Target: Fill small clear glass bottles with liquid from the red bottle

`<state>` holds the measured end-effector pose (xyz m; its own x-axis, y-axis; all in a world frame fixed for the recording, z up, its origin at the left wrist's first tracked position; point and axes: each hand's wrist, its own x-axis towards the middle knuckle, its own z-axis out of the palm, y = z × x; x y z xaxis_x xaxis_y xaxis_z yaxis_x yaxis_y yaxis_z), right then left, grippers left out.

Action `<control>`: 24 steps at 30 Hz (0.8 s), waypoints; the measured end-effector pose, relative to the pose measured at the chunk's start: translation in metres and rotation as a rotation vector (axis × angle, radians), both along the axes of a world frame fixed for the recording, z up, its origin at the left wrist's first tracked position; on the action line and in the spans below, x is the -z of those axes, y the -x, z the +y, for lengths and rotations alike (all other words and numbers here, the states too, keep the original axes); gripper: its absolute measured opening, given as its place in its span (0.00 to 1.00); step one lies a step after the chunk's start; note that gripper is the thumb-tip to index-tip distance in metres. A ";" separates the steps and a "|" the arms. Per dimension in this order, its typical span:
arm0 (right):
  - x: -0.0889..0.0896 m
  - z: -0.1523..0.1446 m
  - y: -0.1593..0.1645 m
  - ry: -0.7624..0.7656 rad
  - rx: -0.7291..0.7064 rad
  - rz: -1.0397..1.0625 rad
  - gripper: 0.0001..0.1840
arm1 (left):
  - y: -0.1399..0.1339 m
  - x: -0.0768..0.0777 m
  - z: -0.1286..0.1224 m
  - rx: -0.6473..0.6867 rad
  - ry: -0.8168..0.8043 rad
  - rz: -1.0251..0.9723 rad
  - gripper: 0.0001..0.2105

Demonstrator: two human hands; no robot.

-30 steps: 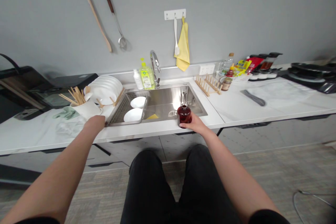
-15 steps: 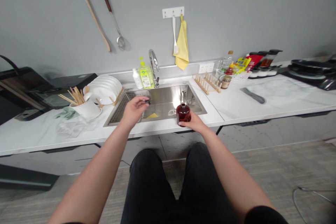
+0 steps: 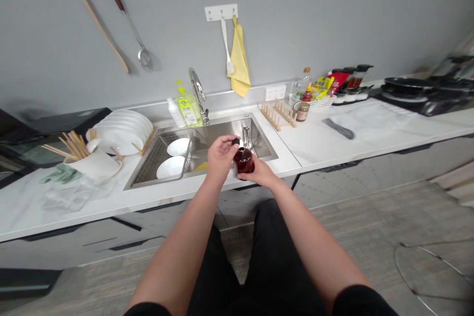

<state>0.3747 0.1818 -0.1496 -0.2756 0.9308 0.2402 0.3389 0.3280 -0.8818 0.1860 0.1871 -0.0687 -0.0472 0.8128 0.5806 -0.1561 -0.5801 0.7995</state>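
Note:
A dark amber bottle (image 3: 244,162) with an uncapped mouth stands upright at the front edge of the sink. My right hand (image 3: 262,174) is wrapped round its right side and base. Between the thumb and fingers of my left hand (image 3: 221,154) is a small black bottle cap (image 3: 235,142), held just left of and above the bottle's mouth. Behind the bottle lies the steel sink (image 3: 218,131), with shiny metal utensils (image 3: 247,136) in its right part. Two white bowls (image 3: 171,167) sit in the drain basket on the left.
Left of the sink are stacked white plates (image 3: 122,131) and a white holder of chopsticks (image 3: 92,163). A tap (image 3: 198,91) and a green soap bottle (image 3: 188,107) stand behind. To the right are a wooden rack (image 3: 276,116), a jar (image 3: 302,112) and a dark grey utensil (image 3: 338,129).
My left hand has moved right with the black cap, from over the sink's left part to beside the bottle's mouth. My right hand keeps hold of the bottle. The view has shifted right.

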 end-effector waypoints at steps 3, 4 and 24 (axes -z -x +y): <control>-0.001 -0.001 0.000 -0.005 -0.004 0.001 0.50 | -0.003 0.004 -0.002 0.046 0.007 0.030 0.14; -0.001 -0.001 0.000 -0.006 -0.005 0.004 0.49 | -0.004 0.006 -0.003 0.055 0.015 0.041 0.14; -0.001 -0.002 0.002 -0.008 0.023 -0.001 0.43 | 0.000 0.022 0.001 -0.038 0.015 0.218 0.10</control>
<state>0.3727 0.1794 -0.1491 -0.2546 0.9348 0.2477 0.3475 0.3275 -0.8786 0.1856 0.1880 -0.0906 0.0477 0.8213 0.5684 0.0433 -0.5703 0.8203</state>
